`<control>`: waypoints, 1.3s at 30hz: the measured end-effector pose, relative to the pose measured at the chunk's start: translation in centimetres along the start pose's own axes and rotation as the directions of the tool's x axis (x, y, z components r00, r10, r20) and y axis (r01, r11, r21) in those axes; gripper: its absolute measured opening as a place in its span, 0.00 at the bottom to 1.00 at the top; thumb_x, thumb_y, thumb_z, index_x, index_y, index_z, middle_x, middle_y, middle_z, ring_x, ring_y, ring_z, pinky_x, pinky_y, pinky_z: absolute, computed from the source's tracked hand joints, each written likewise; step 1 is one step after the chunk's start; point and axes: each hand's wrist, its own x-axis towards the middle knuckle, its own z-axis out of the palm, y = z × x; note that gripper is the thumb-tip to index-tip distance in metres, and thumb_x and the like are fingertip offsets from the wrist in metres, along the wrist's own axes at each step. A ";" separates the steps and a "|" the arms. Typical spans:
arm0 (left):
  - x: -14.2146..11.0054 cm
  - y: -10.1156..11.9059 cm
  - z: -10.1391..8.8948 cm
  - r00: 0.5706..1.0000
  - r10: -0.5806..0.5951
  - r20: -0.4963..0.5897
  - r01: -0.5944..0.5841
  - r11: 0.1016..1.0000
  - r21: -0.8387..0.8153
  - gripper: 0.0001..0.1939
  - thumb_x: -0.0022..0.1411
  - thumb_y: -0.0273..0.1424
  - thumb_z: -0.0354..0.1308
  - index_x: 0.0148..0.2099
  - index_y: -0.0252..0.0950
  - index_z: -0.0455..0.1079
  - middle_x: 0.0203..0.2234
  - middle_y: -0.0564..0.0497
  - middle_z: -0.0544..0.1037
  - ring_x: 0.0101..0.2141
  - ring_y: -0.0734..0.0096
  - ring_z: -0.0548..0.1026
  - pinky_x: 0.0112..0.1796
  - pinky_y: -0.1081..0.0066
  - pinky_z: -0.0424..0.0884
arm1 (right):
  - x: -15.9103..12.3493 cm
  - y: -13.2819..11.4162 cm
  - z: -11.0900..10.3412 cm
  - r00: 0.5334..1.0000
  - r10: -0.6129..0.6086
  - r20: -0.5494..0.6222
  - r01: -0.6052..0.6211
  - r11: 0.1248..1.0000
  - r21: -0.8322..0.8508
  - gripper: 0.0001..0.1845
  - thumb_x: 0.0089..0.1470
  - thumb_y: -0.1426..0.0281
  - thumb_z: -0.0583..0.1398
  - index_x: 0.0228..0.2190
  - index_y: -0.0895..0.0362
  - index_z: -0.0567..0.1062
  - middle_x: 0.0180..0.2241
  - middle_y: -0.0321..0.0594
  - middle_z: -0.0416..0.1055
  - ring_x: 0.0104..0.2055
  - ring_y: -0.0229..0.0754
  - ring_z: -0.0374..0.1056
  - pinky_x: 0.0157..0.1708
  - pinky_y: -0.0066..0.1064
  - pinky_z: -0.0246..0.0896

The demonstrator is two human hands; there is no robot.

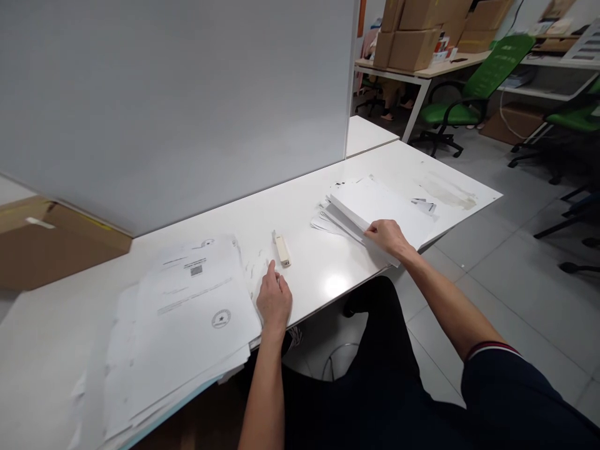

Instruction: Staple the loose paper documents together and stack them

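At the right of the table, my right hand [388, 237] is closed on the near-left edge of a stack of white paper [375, 203], whose top sheets are lifted a little from those below. My left hand [275, 299] rests low over the table's front edge, fingers loosely bent and apart, with nothing visible in it. Just beyond its fingertips lies a small cream stapler [282, 251], apart from the hand. Left of that hand is a spread pile of printed sheets [187, 337], the top one bearing a round stamp and a small square code.
A grey partition [178, 112] stands along the back of the white table [314, 275]. At the far left is a cardboard box [70, 244]. Green chairs [497, 75] and another desk with stacked boxes [412, 47] are at the back right. My legs are under the front edge.
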 end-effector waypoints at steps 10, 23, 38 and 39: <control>0.0 -0.1 0.0 1.000 0.013 -0.003 -0.013 1.000 -0.007 0.24 0.63 0.29 0.44 0.61 0.31 0.57 0.39 0.42 0.75 0.38 0.61 0.73 0.36 0.66 0.68 | 0.0 0.7 0.3 0.999 0.001 -0.051 0.005 0.994 0.109 0.12 0.47 0.65 0.61 0.18 0.56 0.68 0.21 0.35 0.69 0.26 0.37 0.63 0.25 0.27 0.52; -0.1 -0.2 0.1 1.000 0.010 -0.018 -0.011 0.999 -0.039 0.25 0.63 0.29 0.45 0.61 0.31 0.56 0.38 0.42 0.75 0.37 0.61 0.73 0.35 0.66 0.67 | -0.6 1.1 -1.1 0.981 -0.195 0.009 0.195 0.972 -0.134 0.09 0.56 0.72 0.51 0.38 0.60 0.69 0.26 0.44 0.70 0.26 0.41 0.61 0.25 0.30 0.51; -0.2 2.2 -1.8 0.990 -0.132 -0.045 0.049 0.633 -0.773 0.28 0.58 0.38 0.57 0.58 0.35 0.60 0.42 0.43 0.74 0.41 0.69 0.73 0.42 0.67 0.68 | -7.6 -2.6 -10.1 0.837 -0.378 -0.396 0.382 0.921 -0.070 0.08 0.57 0.70 0.52 0.37 0.55 0.70 0.23 0.36 0.66 0.22 0.38 0.60 0.24 0.28 0.53; 0.1 2.8 -2.3 0.991 -0.120 0.065 0.120 0.534 -0.837 0.32 0.56 0.39 0.59 0.60 0.37 0.57 0.47 0.41 0.72 0.44 0.67 0.72 0.44 0.66 0.68 | -8.3 -2.8 -10.7 0.829 -0.384 -0.407 0.416 0.909 -0.011 0.07 0.57 0.70 0.53 0.36 0.55 0.70 0.23 0.36 0.66 0.22 0.37 0.60 0.24 0.28 0.54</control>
